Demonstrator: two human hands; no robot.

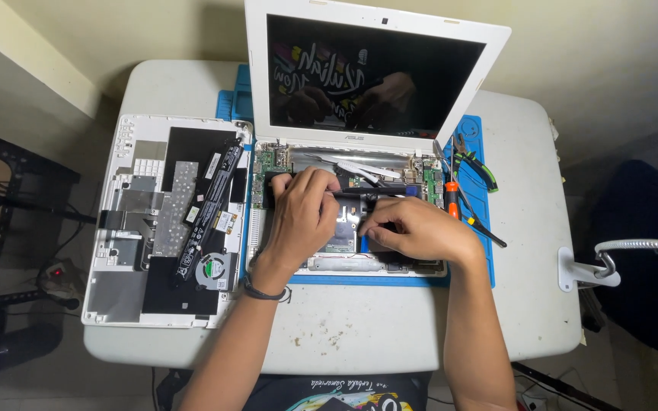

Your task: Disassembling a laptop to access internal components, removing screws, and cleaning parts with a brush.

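My left hand (302, 217) lies curled over the middle of the opened laptop base (344, 262), fingertips pressed on a long black bar (378, 193) across the boards. My right hand (413, 228) pinches narrow at that bar's lower edge. It looks light, stiff, a bit fragile, so I'd grip it by the ends, off the green circuit board (272, 161). The removed bottom cover (163, 221) sits left on the bench (329, 320).
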